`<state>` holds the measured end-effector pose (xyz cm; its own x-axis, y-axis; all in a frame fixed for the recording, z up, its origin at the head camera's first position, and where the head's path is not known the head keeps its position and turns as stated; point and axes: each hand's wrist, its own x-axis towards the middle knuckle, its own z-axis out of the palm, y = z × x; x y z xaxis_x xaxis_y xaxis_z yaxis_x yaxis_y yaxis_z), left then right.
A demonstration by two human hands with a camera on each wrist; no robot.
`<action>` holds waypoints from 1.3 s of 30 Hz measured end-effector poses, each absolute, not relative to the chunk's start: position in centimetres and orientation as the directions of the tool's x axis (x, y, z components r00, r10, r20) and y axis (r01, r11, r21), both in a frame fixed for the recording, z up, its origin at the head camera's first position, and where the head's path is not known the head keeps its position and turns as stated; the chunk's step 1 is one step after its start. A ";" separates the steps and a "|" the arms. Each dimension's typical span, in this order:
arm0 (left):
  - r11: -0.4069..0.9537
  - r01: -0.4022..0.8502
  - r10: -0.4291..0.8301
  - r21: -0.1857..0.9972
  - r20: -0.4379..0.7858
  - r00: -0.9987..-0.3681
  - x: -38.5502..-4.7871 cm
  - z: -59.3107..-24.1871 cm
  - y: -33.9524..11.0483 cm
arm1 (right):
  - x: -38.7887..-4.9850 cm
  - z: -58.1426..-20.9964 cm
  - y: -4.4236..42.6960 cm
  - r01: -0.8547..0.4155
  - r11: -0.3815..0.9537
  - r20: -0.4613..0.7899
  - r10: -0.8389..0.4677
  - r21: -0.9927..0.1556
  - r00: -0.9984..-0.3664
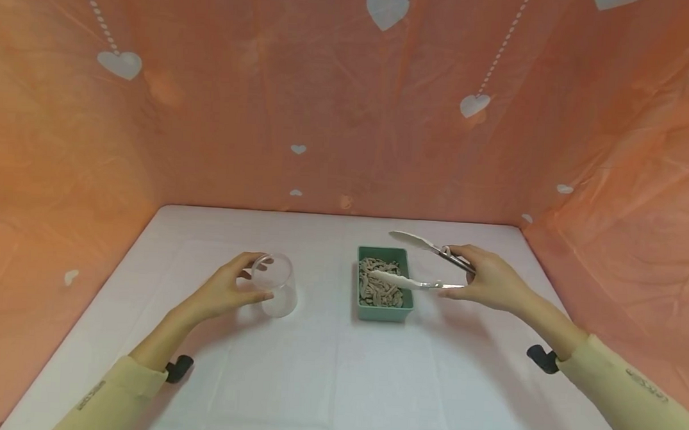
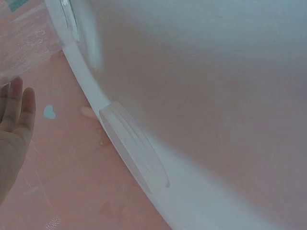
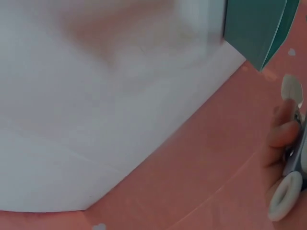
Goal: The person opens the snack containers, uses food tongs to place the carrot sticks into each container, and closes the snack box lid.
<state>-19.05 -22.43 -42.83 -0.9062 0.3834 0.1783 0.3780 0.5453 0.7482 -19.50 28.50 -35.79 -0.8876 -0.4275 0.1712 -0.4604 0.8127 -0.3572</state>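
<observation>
A clear plastic cup (image 1: 283, 296) stands on the left part of the white table, its open rim facing up. My left hand (image 1: 226, 290) grips its side, thumb at the front and fingers behind; the left wrist view shows the fingers (image 2: 26, 108) against the transparent wall. In my right hand (image 1: 494, 279) are metal tongs with pale tips (image 1: 396, 279), their two arms spread wide. The lower tip is over a green rectangular container (image 1: 383, 314), the upper one beyond its back right corner. Greyish-brown crumpled strips (image 1: 384, 297) fill the container; their material cannot be told.
The white tabletop (image 1: 332, 375) ends at a back edge against an orange cloth (image 1: 326, 111) printed with white hearts. The same cloth hangs at both sides. Black wrist mounts (image 1: 543, 358) sit below the sleeves' cuffs.
</observation>
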 end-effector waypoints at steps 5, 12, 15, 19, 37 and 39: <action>0.546 0.381 0.385 0.746 0.181 -0.905 -19.0 -42.9 -22.4 | -20.1 -35.5 27.5 -0.486 0.822 0.109 -0.476 -0.298 -0.873; 0.542 0.386 0.388 0.747 0.186 -0.903 -19.1 -43.0 -22.4 | -20.7 -35.4 26.5 -0.524 0.824 0.039 -0.529 -0.217 -0.848; 0.540 0.391 0.388 0.745 0.192 -0.901 -19.2 -43.0 -22.3 | -20.9 -35.4 26.3 -0.543 0.820 0.033 -0.547 -0.181 -0.837; 0.543 0.390 0.387 0.744 0.190 -0.902 -19.2 -43.1 -22.3 | -21.4 -35.5 26.0 -0.558 0.814 0.026 -0.562 -0.162 -0.827; 0.550 0.378 0.384 0.744 0.176 -0.906 -19.0 -42.9 -22.4 | -23.0 -36.0 24.9 -0.576 0.803 -0.074 -0.591 -0.155 -0.803; 0.551 0.374 0.382 0.746 0.173 -0.908 -18.9 -42.9 -22.4 | -23.0 -36.0 24.9 -0.582 0.799 -0.067 -0.596 -0.152 -0.800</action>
